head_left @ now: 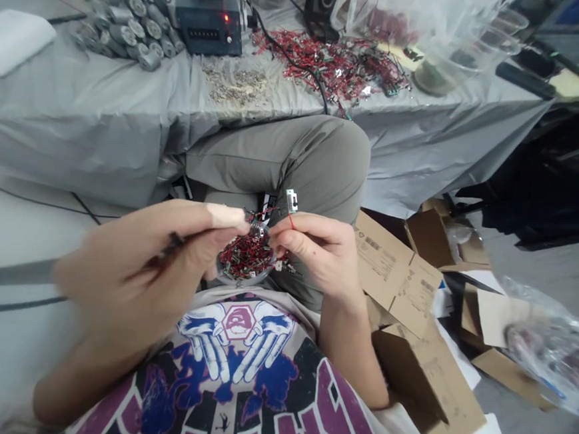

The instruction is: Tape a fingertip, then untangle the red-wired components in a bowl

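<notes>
Above my lap my right hand (317,249) pinches the red wire of a small circuit board (291,202), which sticks up past the fingertips. Close by on the left, my left hand (166,261) is blurred, its thumb and forefinger pressed together near the right fingertips; what they pinch is too small to tell. A dark thing with a reddish part lies in the left palm. Behind and below the fingertips, a clear round container (244,282) in my lap holds many small red-wired parts (247,257).
On the covered table (127,114) lie grey cylinders (134,27), a dark power box (209,27) with a red light, loose metal pieces (234,84) and a heap of red-wired parts (326,63). Cardboard boxes (396,265) and a plastic bag (555,345) lie on the right.
</notes>
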`<state>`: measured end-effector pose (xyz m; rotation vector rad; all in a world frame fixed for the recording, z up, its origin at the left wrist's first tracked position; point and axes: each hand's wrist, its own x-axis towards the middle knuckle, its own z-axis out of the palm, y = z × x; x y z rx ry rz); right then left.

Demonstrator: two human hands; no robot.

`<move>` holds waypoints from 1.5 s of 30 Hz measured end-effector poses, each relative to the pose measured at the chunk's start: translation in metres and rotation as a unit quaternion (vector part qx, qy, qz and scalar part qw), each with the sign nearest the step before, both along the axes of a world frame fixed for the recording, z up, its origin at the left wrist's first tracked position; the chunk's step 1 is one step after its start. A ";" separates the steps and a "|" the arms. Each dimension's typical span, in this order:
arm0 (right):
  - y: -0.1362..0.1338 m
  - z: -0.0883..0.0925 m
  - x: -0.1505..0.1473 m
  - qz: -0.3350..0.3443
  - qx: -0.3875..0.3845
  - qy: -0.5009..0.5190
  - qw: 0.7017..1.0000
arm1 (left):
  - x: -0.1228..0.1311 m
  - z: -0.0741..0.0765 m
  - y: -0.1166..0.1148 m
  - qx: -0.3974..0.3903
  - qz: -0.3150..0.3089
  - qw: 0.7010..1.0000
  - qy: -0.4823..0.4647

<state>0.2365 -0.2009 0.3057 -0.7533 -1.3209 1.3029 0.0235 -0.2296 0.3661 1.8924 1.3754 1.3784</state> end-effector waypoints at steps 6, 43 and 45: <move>0.001 -0.001 -0.012 -0.042 0.089 -0.017 0.995 | 0.006 -0.015 0.012 0.035 -0.074 0.996 0.046; -0.015 0.049 -0.027 -0.150 0.113 -0.421 0.887 | 0.033 -0.041 0.019 -0.441 -0.171 0.697 -0.538; -0.013 0.057 -0.030 -0.131 0.134 -0.457 0.870 | 0.032 -0.036 0.022 -0.469 -0.176 0.654 -0.567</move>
